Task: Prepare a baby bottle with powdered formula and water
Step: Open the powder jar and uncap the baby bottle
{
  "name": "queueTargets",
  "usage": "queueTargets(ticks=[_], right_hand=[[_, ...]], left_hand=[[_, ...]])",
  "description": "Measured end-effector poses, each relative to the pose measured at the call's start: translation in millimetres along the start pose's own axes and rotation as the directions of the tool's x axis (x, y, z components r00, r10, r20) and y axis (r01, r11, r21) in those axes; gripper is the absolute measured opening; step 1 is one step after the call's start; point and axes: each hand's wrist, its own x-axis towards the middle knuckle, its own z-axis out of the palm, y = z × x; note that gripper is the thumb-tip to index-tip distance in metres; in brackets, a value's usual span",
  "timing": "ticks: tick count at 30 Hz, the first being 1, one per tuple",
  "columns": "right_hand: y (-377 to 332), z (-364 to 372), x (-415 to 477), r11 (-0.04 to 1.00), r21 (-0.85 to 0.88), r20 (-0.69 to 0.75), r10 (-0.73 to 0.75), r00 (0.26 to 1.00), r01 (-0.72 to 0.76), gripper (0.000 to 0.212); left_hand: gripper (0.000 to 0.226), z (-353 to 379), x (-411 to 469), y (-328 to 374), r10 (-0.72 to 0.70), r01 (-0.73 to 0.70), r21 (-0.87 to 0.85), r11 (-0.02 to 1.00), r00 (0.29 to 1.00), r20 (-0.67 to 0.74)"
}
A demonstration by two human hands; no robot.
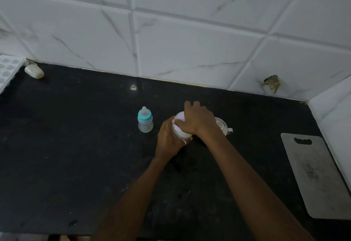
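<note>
A small clear baby bottle (145, 121) with a teal collar and a teat stands upright on the black counter, left of my hands. A white round formula container (180, 132) sits in the middle of the counter. My left hand (168, 140) wraps around its side. Over the container's pale lid (179, 117) lies my right hand (197, 120), fingers spread across the top. A white lidded jug (223, 125) stands just behind my right wrist, partly hidden.
A grey cutting board (315, 176) lies at the right edge of the black counter (76, 146). A white soap-like object (34, 71) and a white moulded tray (9, 70) sit at the far left. Tiled walls close off the back and the right side.
</note>
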Motion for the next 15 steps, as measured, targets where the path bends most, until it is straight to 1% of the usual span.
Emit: queueTargets(ticks=[1,3,5,7,8,9,10,12,13,14,15], right_hand=[[-4.4,0.5,0.8,0.999,-0.021,-0.038,0.039,0.998,-0.04,0.07],[-12.9,6.2,2.9,0.997,-0.044,-0.027,0.058,0.998,-0.059,0.061],[-17.7,13.7,3.8,0.998,-0.05,-0.014,0.041,0.999,-0.042,0.055],[-17.1,17.1,0.9,0.999,-0.006,-0.048,0.042,0.998,-0.042,0.054],[-14.6,17.6,-0.6,1.0,-0.006,-0.054,0.016,0.998,-0.017,0.057],[-11.4,16.7,-2.5,0.999,-0.024,-0.025,-0.033,0.999,0.032,0.061],[-6.5,16.7,-2.3,0.995,-0.034,0.028,-0.096,0.995,0.097,0.066],[2.3,12.5,-2.1,0.977,-0.003,0.134,-0.21,0.968,0.213,0.079],[5.9,10.1,-1.4,0.969,0.029,0.18,-0.246,0.952,0.245,0.086],[8.3,8.0,-0.8,0.965,0.068,0.218,-0.263,0.94,0.254,0.092],[9.7,6.5,-0.9,0.965,0.116,0.242,-0.255,0.936,0.233,0.097]], left_hand=[[0.076,-0.1,1.8,4.2,-0.003,0.002,0.024,1.0,1.0,0.024],[0.069,1.9,5.6,2.9,0.01,-0.015,0.082,0.997,0.998,0.056],[0.062,2.4,7.5,1.1,-0.014,0.008,0.088,0.996,0.998,0.066],[0.064,1.8,4.4,-1.8,-0.009,0.007,0.049,0.999,0.999,0.039],[0.069,1.2,3.7,-1.2,-0.003,0.002,0.028,1.0,1.0,0.025],[0.073,1.0,2.6,-1.4,0.0,0.0,0.001,1.0,1.0,0.007],[0.075,1.2,1.9,-3.2,-0.009,0.01,-0.011,1.0,1.0,0.011],[0.07,0.2,1.5,0.6,-0.025,0.025,0.001,1.0,0.999,0.021],[0.067,0.3,1.6,-0.5,-0.019,0.019,0.012,1.0,1.0,0.003],[0.071,0.4,1.1,-1.0,-0.011,0.011,0.004,1.0,1.0,-0.015],[0.079,0.9,-0.6,-2.7,-0.007,0.007,-0.016,1.0,1.0,-0.021]])
